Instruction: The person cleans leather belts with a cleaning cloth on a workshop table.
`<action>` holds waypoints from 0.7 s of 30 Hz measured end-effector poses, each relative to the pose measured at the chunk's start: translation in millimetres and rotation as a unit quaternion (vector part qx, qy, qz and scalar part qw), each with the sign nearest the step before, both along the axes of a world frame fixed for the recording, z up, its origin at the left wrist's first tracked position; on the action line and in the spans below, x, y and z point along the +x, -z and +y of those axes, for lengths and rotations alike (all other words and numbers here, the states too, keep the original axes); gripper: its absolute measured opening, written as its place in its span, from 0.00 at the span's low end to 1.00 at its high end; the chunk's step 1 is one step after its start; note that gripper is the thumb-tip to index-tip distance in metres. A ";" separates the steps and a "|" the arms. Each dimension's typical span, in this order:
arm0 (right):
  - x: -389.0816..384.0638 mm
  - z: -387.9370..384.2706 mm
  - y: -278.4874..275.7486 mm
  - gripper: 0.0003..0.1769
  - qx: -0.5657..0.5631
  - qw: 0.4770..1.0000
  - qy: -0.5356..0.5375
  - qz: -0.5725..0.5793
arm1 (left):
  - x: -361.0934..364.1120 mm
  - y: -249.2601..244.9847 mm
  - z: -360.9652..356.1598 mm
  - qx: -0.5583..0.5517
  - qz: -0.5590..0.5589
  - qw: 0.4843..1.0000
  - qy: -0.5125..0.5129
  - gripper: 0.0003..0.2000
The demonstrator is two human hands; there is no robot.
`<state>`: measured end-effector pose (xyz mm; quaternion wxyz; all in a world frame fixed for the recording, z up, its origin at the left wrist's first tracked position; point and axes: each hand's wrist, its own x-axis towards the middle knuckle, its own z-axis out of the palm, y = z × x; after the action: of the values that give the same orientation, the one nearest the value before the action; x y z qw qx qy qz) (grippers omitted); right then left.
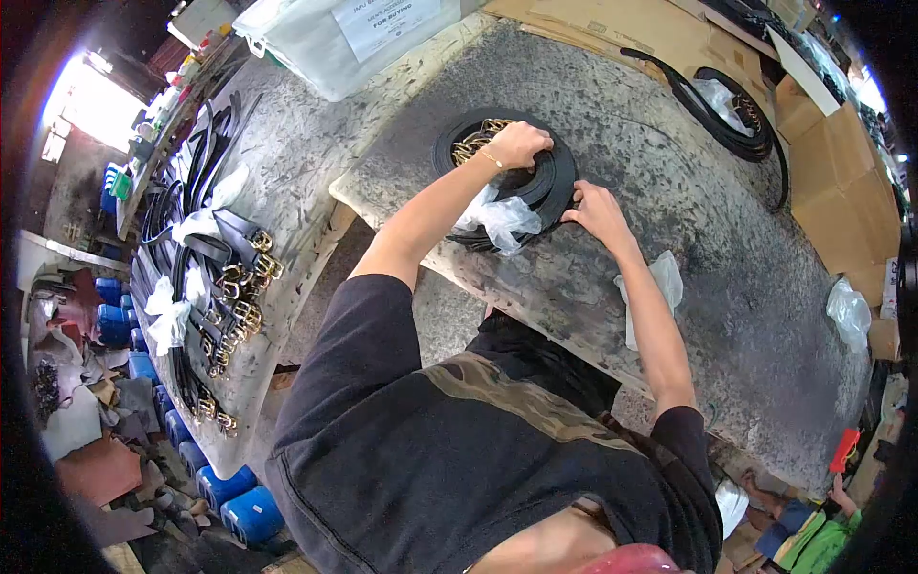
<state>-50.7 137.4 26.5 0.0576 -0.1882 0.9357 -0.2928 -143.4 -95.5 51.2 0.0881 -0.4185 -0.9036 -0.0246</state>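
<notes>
A thick coil of black belts (555,158) lies on the worktable in front of me, with gold-coloured buckles (473,143) gathered inside the ring. My left hand (521,146) reaches over the top of the coil, its fingers closed on the wound belts beside the buckles. At the coil's right side, my right hand (598,212) presses thumb and fingers against the outer edge. Crumpled clear plastic (507,222) sits over the coil's near side. Another plastic bag (663,279) lies on the table under my right forearm.
Bundled black belts with gold buckles (244,287) cover a table at left. Another belt coil (741,134) rests at the far right near cardboard (837,182). A clear plastic bin (335,57) stands at the back. Blue jugs (251,515) line the floor; a person's hand (841,497) shows lower right.
</notes>
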 end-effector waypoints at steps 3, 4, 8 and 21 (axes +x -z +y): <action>6.8 -2.0 -8.2 0.43 0.013 0.976 -0.076 0.204 | -0.9 -2.2 -0.1 -0.004 -0.003 1.000 -0.002 0.21; 3.7 -3.0 -12.5 0.43 0.015 0.976 -0.080 0.202 | -1.9 -1.8 0.6 -0.002 -0.005 1.000 -0.005 0.21; -21.5 -19.6 -38.6 0.49 0.084 0.922 -0.263 0.271 | 1.2 -2.5 2.2 0.025 0.002 1.000 -0.002 0.16; -85.2 -35.1 -13.1 0.51 0.018 0.810 -0.535 0.240 | -8.9 6.6 -6.5 0.155 -0.033 0.987 -0.017 0.19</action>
<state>-135.9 102.3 39.6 -0.0176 -0.7218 0.6767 -0.1441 -152.3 -102.0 44.6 0.1224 -0.3831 -0.8984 -0.1764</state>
